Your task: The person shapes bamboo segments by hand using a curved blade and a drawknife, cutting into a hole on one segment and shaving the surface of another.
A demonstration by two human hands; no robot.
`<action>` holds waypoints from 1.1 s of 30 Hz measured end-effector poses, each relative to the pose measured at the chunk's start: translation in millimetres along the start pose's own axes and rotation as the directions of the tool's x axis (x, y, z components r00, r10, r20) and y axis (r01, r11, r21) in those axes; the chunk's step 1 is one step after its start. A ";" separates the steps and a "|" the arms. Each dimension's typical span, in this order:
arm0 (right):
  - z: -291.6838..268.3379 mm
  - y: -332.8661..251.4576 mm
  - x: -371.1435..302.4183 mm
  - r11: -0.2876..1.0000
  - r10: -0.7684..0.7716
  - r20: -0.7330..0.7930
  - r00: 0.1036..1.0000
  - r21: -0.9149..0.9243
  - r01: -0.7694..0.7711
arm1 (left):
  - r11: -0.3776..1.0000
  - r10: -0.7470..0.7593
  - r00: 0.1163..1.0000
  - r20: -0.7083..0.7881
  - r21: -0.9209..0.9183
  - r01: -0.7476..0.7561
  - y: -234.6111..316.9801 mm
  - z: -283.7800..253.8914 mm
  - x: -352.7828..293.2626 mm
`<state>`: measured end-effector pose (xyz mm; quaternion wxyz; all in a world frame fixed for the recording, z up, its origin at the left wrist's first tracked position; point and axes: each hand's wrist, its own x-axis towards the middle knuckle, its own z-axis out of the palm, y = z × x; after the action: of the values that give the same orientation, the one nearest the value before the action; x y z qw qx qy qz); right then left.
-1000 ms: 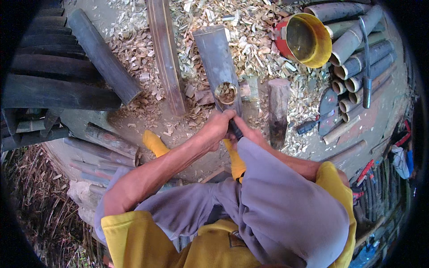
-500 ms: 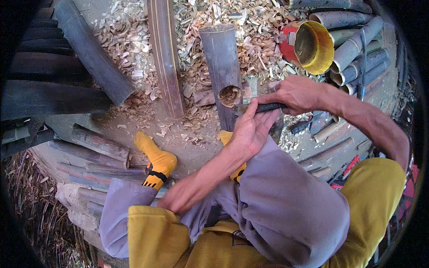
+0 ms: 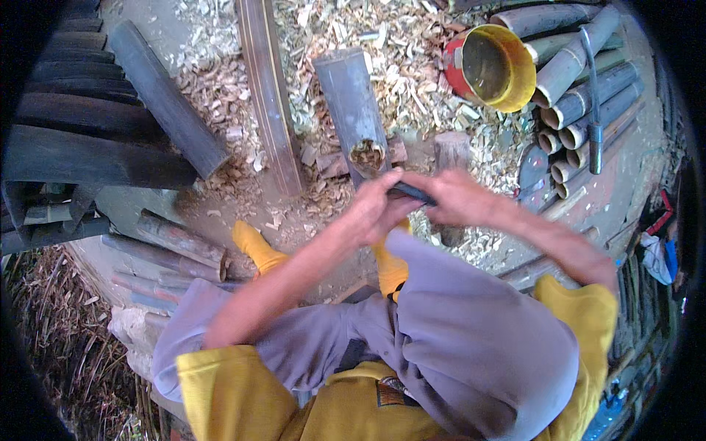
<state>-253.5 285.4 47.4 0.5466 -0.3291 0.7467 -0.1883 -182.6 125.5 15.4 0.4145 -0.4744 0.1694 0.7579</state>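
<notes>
1. The left hand (image 3: 375, 209) sits at centre frame, fingers curled shut around the near end of a dark blade (image 3: 412, 193); the right hand (image 3: 460, 200) meets it from the right and closes on the other end of the same blade, so both hands grip one tool between them.
2. Just above the hands, a grey bamboo tube (image 3: 353, 110) lies pointing to the upper centre of the frame; its open near end, stuffed with pale fibre, lies just beyond the left hand's knuckles; the hands cover the ground directly below it.
3. A short wooden stump (image 3: 451, 151) stands just right of the tube's mouth, above the right hand.
4. Wood shavings (image 3: 412, 66) carpet the ground across the upper centre.
5. A yellow bucket (image 3: 494, 67) with a red outer wall lies tipped in the upper right; beside it a stack of bamboo poles (image 3: 581, 88) runs along the right edge, with a dark-handled tool (image 3: 593, 110) resting on top.
6. A long split bamboo strip (image 3: 271, 95) lies left of the tube; dark half-pipes (image 3: 165, 99) fill the upper left.
7. Yellow socks (image 3: 254, 246) show below the hands; grey-clad knees block the lower centre.
</notes>
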 end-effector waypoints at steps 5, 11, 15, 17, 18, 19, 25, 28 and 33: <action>-101.6 -18.3 28.4 0.715 -0.218 0.260 0.941 -0.614 0.335 | 0.610 0.518 0.834 0.189 -0.765 -0.205 -31.3 36.9 17.4; -92.2 10.2 49.5 0.962 -0.272 0.425 0.864 0.122 0.243 | 0.819 0.184 0.983 -0.023 -0.549 -0.166 -4.0 37.5 3.2; -28.0 17.7 24.0 0.928 -0.183 0.156 0.971 0.353 0.118 | 0.975 0.046 0.997 -0.055 -0.215 -0.057 2.9 15.1 -1.0; -3.5 -0.9 12.2 0.907 -0.081 0.032 0.996 0.417 0.060 | 1.000 -0.022 0.989 -0.148 -0.021 0.019 6.7 7.7 -5.8; 11.6 -3.5 13.3 0.875 -0.016 0.016 1.000 0.485 0.007 | 0.989 0.008 0.992 -0.128 0.147 0.011 8.2 -1.6 -3.8; 27.5 -12.2 11.8 0.856 0.019 -0.074 0.997 0.517 0.022 | 0.948 0.032 0.995 -0.096 0.318 0.000 7.0 -15.2 0.4; 61.5 -50.2 13.5 0.748 0.212 -0.218 0.953 0.664 -0.014 | 0.891 -0.019 0.999 0.046 0.453 -0.004 20.2 -36.0 -14.8; 43.5 -40.1 2.9 0.571 0.202 -0.166 0.965 0.820 0.021 | 0.802 0.233 0.966 0.113 0.539 -0.256 -9.0 -7.7 -61.6; -24.6 -88.0 -7.3 0.923 -0.047 -0.683 0.729 0.249 0.293 | 0.479 0.651 0.750 0.114 0.705 -0.523 4.3 1.7 -74.5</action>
<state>-250.1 225.8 117.0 0.2726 -0.2089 0.8138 -0.4688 -171.6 89.2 79.7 0.2598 -0.2555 0.6294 0.6863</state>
